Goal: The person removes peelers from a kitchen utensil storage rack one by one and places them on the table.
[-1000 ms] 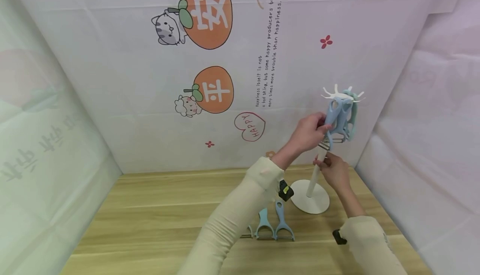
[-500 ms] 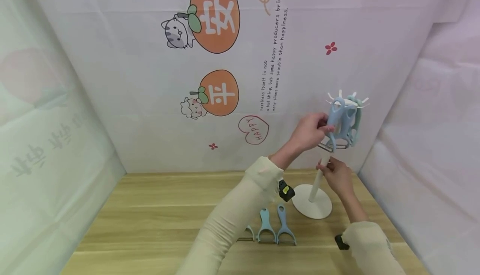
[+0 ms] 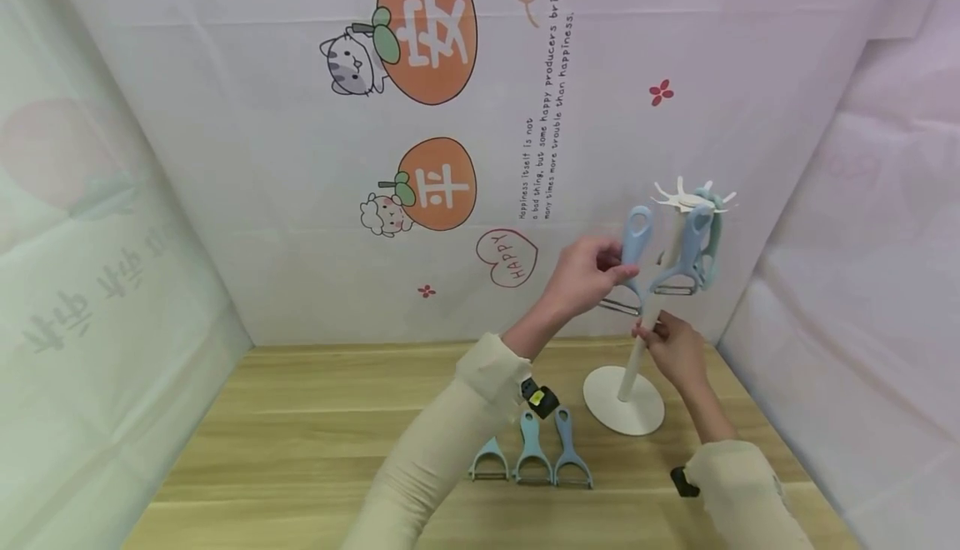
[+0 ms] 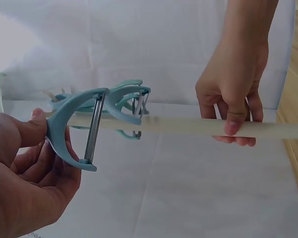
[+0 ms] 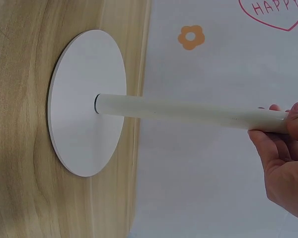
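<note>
My left hand pinches a blue Y-shaped peeler by its handle, the holed end up and the blade end down. It is held just left of a white stand with a ring of hooks on top. In the left wrist view, thumb and fingers grip the peeler near its fork. My right hand holds the stand's pole partway up. Another blue peeler and a green-blue one hang from the hooks.
Three peelers lie in a row on the wooden table: a light teal one partly behind my left sleeve, a teal one and a blue one. The stand's round white base is behind them. Printed cloth walls surround the table.
My left hand has taken the blue peeler off the hooks and moved it left, apart from the hanging ones. My right hand keeps its hold on the pole.
</note>
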Demonstrator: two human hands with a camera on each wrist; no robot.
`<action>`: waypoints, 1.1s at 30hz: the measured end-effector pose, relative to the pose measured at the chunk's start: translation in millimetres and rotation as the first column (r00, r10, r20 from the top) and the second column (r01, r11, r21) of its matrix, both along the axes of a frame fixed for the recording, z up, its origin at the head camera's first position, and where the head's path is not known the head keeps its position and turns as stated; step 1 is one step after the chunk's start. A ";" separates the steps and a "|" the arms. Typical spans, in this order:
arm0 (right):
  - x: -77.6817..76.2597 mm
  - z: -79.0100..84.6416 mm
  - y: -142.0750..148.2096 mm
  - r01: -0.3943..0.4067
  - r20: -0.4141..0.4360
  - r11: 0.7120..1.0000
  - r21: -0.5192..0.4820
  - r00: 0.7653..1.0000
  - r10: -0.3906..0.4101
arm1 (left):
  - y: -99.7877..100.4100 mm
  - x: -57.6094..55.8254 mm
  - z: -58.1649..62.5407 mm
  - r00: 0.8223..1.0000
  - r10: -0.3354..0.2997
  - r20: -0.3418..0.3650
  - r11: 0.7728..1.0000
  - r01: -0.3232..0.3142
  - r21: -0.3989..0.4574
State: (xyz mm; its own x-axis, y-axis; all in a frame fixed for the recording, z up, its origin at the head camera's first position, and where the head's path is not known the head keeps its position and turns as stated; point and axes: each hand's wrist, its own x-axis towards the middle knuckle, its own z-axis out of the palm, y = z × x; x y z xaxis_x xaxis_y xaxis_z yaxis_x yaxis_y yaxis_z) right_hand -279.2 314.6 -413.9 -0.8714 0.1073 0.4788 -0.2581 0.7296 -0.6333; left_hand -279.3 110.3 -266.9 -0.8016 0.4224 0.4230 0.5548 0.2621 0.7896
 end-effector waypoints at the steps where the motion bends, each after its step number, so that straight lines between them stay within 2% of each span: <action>1: 0.0 0.2 0.2 -0.005 0.003 1.000 -0.006 1.000 0.005 | -3.0 0.7 -2.2 1.000 0.001 0.002 1.000 -0.001 0.008; 12: -1.1 -2.2 -0.4 -0.005 0.009 1.000 -0.009 1.000 0.005 | -31.9 6.2 -24.8 0.999 0.024 0.032 0.999 -0.025 0.033; 18: 0.6 -0.5 -1.9 -0.001 0.017 1.000 -0.009 1.000 0.001 | -46.4 10.1 -34.9 0.995 0.057 0.078 0.997 -0.060 0.041; 25: -0.9 -1.2 -1.5 0.020 0.032 1.000 0.004 0.999 -0.020 | -65.4 14.7 -50.8 0.994 0.085 0.064 0.995 -0.088 0.048; 33: -1.5 -2.5 1.2 0.021 0.025 1.000 0.019 0.999 -0.022 | -89.4 20.6 -71.2 0.991 0.104 0.083 0.993 -0.109 0.052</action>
State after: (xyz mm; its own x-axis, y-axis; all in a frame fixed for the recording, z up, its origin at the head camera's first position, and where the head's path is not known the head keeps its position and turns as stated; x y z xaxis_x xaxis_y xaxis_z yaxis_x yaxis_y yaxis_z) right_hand -280.7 315.8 -416.3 -0.8809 0.1175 0.4584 -0.2261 0.7465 -0.6258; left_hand -258.7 20.9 -338.2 -0.8730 0.3103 0.3763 0.4605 0.2703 0.8455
